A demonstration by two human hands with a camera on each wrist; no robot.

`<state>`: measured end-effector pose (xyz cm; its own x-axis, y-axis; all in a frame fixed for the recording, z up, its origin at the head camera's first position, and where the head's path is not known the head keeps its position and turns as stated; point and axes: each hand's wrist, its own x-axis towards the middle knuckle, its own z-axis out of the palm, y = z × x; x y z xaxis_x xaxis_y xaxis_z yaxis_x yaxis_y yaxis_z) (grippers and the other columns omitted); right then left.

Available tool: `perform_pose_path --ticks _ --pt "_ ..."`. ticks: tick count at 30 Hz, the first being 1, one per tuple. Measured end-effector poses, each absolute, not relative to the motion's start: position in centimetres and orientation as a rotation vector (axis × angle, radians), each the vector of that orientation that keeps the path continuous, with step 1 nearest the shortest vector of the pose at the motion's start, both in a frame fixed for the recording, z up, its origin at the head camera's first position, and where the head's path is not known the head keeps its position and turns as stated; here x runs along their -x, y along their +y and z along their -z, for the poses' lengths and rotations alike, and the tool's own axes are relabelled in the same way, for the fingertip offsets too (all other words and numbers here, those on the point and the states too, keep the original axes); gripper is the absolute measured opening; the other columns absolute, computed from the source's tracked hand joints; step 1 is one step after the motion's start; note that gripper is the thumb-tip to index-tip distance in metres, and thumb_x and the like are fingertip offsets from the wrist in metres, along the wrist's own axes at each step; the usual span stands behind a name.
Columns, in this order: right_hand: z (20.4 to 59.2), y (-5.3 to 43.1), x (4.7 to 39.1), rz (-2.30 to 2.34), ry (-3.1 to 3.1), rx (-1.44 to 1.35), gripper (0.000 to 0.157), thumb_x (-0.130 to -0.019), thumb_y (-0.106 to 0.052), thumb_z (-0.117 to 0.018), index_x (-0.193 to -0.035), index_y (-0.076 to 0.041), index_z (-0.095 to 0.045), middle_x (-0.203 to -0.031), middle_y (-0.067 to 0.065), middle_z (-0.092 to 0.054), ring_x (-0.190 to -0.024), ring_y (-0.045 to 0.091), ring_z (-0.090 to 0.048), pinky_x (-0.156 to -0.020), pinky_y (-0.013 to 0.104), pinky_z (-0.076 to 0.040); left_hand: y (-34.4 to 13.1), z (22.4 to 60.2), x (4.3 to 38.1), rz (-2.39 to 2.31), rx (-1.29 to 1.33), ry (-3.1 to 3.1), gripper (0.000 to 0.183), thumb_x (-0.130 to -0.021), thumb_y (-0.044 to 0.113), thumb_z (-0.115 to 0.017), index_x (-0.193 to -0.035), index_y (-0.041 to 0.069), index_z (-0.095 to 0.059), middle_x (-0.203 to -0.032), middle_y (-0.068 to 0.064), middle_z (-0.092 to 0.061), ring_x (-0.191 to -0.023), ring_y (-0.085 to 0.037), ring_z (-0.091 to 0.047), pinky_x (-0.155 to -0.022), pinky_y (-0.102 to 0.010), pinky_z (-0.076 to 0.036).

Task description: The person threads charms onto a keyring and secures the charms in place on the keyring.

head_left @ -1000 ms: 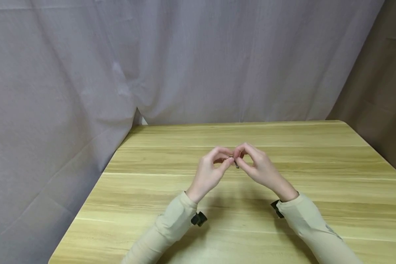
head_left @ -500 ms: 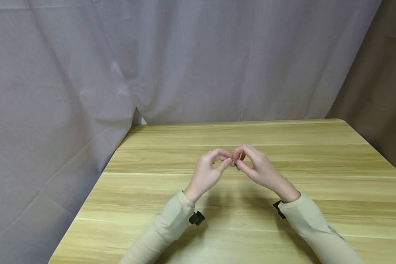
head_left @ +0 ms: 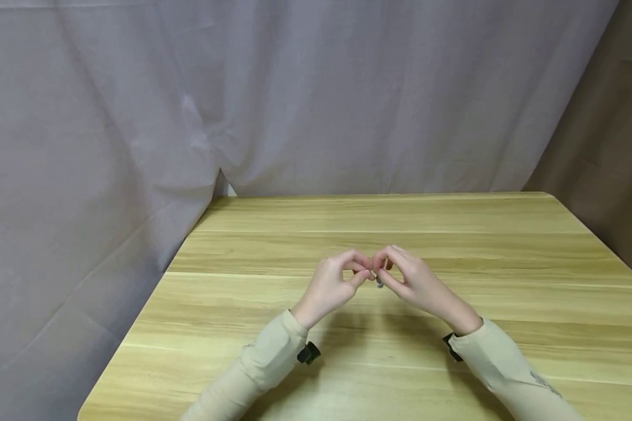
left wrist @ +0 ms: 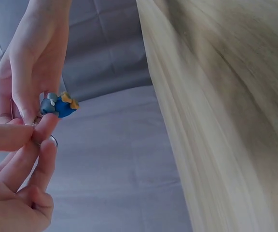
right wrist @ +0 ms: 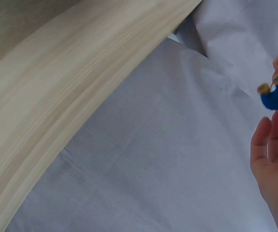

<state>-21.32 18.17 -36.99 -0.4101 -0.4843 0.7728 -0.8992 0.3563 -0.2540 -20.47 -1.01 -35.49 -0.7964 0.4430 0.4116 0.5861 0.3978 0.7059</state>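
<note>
In the head view my left hand [head_left: 330, 287] and right hand [head_left: 415, 279] meet fingertip to fingertip above the table. Between them hangs a small keychain figure [head_left: 380, 283], blue and grey with yellow-orange ends in the left wrist view. A thin metal key ring [left wrist: 55, 140] shows by the fingers of my left hand [left wrist: 18, 179], which pinch it. My right hand [left wrist: 35, 72] pinches the keychain near the small link joining ring and figure; fingers partly hide that link. In the right wrist view the figure [right wrist: 273, 100] sits between both hands at the right edge.
A wood-grain table [head_left: 242, 327] lies under both forearms. Grey cloth [head_left: 316, 105] hangs behind it and down its left side, and a darker brown cloth [head_left: 600, 152] hangs on the right. Black wrist cameras [head_left: 309, 353] are strapped at the sleeves.
Both hands have come slightly lower in the head view, still together. The figure hangs more visibly below the fingertips than half a second ago.
</note>
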Motion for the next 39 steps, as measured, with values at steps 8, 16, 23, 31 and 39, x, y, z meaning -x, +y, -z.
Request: perform_pose_path --ticks 8,16,23,31,39 --pt "37.0 18.4 21.2 -0.898 -2.059 -1.174 0.029 -0.075 0.018 -0.066 -0.092 -0.004 -0.057 -0.086 -0.002 -0.060 -0.080 0.009 -0.053 -0.071 0.022 -0.048 -1.0 35.8 20.7 1.369 0.913 -2.464 0.011 -0.089 0.015 -0.070 -0.095 0.006 -0.068 -0.087 -0.005 -0.077 -0.086 -0.016 -0.072 -0.080 -0.026 -0.053" --pt "36.7 18.8 21.3 -0.976 -2.043 -1.175 0.011 -0.088 0.006 -0.062 -0.093 -0.003 -0.058 -0.088 0.002 -0.061 -0.080 0.010 -0.055 -0.073 0.018 -0.047 -1.0 36.1 20.9 1.441 0.924 -2.412 0.011 -0.085 0.011 -0.072 -0.095 0.007 -0.069 -0.094 -0.006 -0.076 -0.087 -0.015 -0.071 -0.074 -0.019 -0.050" --pt "36.4 19.1 21.4 -1.034 -2.048 -1.165 0.009 -0.090 0.004 -0.062 -0.095 -0.001 -0.058 -0.088 0.006 -0.063 -0.079 0.010 -0.056 -0.074 0.014 -0.046 -0.9 36.0 21.1 1.581 0.939 -2.379 0.014 -0.087 0.003 -0.068 -0.101 0.002 -0.069 -0.093 -0.010 -0.076 -0.088 -0.020 -0.071 -0.080 -0.023 -0.053" --pt "36.1 19.2 21.3 -1.146 -2.125 -1.155 0.022 -0.084 0.016 -0.061 -0.097 0.000 -0.056 -0.090 0.011 -0.063 -0.086 0.005 -0.059 -0.083 0.015 -0.051 -1.2 35.9 21.1 1.766 0.923 -2.341 0.013 -0.087 0.008 -0.070 -0.100 0.006 -0.069 -0.092 -0.011 -0.076 -0.082 -0.007 -0.064 -0.079 -0.025 -0.049" --pt "35.5 19.1 20.8 -1.123 -2.111 -1.195 0.019 -0.086 0.014 -0.061 -0.096 -0.002 -0.055 -0.090 0.006 -0.063 -0.088 0.004 -0.058 -0.083 0.014 -0.049 -0.8 35.4 20.9 1.691 0.851 -2.439 0.016 -0.085 0.025 -0.075 -0.092 0.011 -0.075 -0.088 -0.004 -0.076 -0.075 -0.003 -0.059 -0.071 -0.018 -0.045"
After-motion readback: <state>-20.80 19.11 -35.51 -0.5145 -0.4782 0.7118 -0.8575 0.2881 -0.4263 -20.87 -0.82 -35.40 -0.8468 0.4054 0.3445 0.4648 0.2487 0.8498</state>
